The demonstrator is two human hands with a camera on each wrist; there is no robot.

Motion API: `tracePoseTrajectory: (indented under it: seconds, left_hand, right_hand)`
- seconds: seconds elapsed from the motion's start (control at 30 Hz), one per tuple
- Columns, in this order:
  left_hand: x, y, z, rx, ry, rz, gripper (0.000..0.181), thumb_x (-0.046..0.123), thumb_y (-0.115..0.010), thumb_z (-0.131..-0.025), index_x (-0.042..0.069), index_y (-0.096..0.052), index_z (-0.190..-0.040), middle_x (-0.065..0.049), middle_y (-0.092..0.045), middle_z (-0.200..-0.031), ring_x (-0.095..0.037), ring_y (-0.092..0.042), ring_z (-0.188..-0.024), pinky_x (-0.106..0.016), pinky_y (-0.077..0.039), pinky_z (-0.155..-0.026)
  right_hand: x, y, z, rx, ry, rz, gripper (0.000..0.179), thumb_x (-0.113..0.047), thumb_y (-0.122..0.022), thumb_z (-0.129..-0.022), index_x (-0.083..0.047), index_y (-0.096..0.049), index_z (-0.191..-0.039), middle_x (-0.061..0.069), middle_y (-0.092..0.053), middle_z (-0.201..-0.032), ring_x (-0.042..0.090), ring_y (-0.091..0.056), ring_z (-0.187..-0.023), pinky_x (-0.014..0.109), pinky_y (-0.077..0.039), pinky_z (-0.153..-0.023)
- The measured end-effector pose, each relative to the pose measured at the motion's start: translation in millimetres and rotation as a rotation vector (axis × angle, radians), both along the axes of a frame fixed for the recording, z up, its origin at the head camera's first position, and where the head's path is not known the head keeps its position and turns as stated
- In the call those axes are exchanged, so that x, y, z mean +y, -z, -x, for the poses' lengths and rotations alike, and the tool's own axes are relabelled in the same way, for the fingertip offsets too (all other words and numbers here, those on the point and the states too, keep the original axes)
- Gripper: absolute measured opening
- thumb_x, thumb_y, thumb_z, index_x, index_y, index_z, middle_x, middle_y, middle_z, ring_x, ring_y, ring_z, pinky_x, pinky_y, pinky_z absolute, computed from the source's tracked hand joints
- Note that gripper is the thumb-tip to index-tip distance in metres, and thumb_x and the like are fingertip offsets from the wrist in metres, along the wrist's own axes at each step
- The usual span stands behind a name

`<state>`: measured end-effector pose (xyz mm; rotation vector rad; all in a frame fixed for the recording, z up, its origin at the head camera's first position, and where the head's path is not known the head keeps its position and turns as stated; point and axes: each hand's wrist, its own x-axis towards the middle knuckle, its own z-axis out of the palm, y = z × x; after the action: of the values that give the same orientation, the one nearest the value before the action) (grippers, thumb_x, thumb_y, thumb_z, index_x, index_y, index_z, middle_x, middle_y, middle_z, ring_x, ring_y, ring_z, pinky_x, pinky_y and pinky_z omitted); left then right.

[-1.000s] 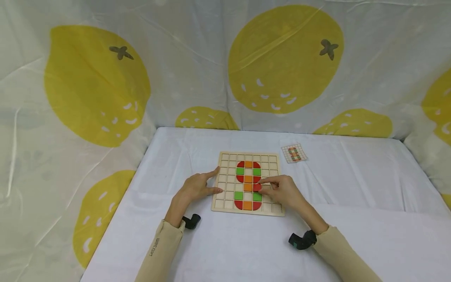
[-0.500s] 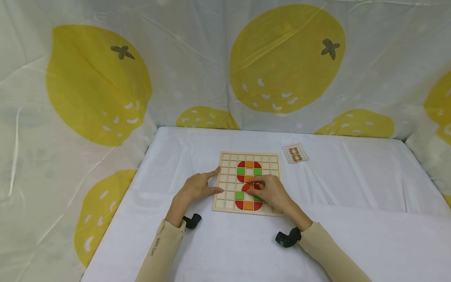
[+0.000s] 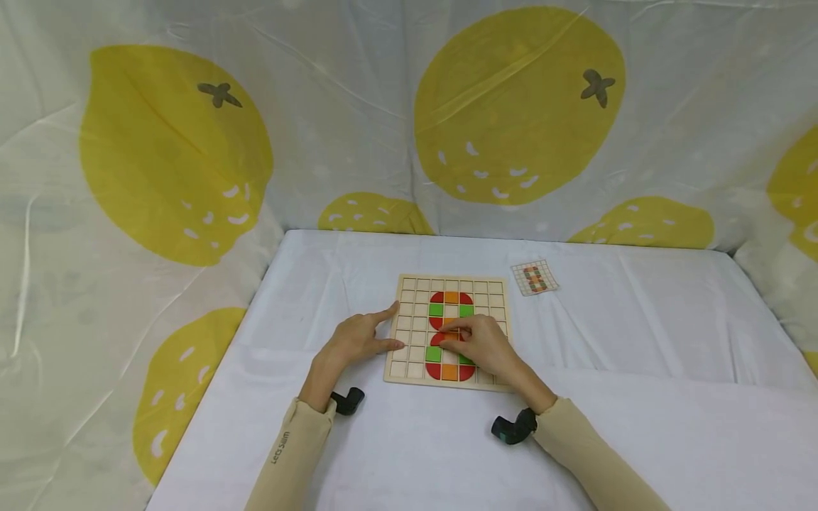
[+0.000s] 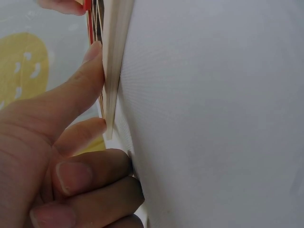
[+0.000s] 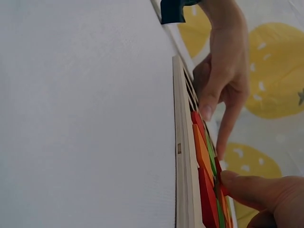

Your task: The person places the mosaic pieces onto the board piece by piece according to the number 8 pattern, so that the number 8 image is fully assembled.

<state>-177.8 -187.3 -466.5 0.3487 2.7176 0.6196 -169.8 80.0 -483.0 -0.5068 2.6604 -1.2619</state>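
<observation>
A square wooden grid board (image 3: 409, 323) lies on the table with red, orange and green tiles set in its middle columns. My left hand (image 3: 354, 339) touches the board's left side, thumb and index finger stretched apart; the left wrist view shows the thumb (image 4: 80, 92) against the board's edge and the other fingers curled below. Over the lower middle of the board, my right hand (image 3: 482, 346) pinches a red rounded-corner tile (image 3: 437, 340), just above a green tile (image 3: 433, 354). Its palm side and some tiles beneath it are hidden in the head view.
A small printed card (image 3: 534, 277) with a gridded colour pattern lies past the board's upper right corner. White cloth (image 3: 607, 312) covers the table, and a lemon-print sheet (image 3: 358, 106) hangs behind it. Each wrist carries a black camera (image 3: 348, 401).
My right hand has moved left across the board with the red tile, from the right column of the pattern to its left column. The left hand has stayed at the board's left edge.
</observation>
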Motion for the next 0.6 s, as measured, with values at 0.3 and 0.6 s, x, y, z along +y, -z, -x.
tracePoseTrajectory:
  seconds: [0.3,0.6]
  left_hand:
    - [0.6,-1.2,0.2,0.006,0.007,-0.006,0.086,0.047,-0.078,-0.090,0.022,-0.038,-0.161,0.004,-0.040,-0.062,-0.013,-0.040,-0.063,-0.029,-0.036,-0.064]
    - [-0.7,-0.6,0.2,0.004,0.001,0.008,0.086,0.047,-0.078,-0.090,0.023,-0.038,-0.161,0.002,-0.046,-0.064,-0.014,-0.043,-0.066,-0.029,-0.037,-0.066]
  right_hand:
    - [-3.8,-0.2,2.4,-0.012,0.010,-0.024,0.021,-0.023,-0.086,-0.087,-0.013,-0.083,-0.105,-0.005,-0.040,-0.056,0.010,-0.037,-0.054,0.022,-0.026,-0.049]
    - [-5.1,0.5,2.7,-0.027,-0.006,-0.013,0.023,-0.022,-0.083,-0.089,-0.015,-0.083,-0.110,-0.006,-0.036,-0.055,0.010,-0.034,-0.054,0.021,-0.024,-0.050]
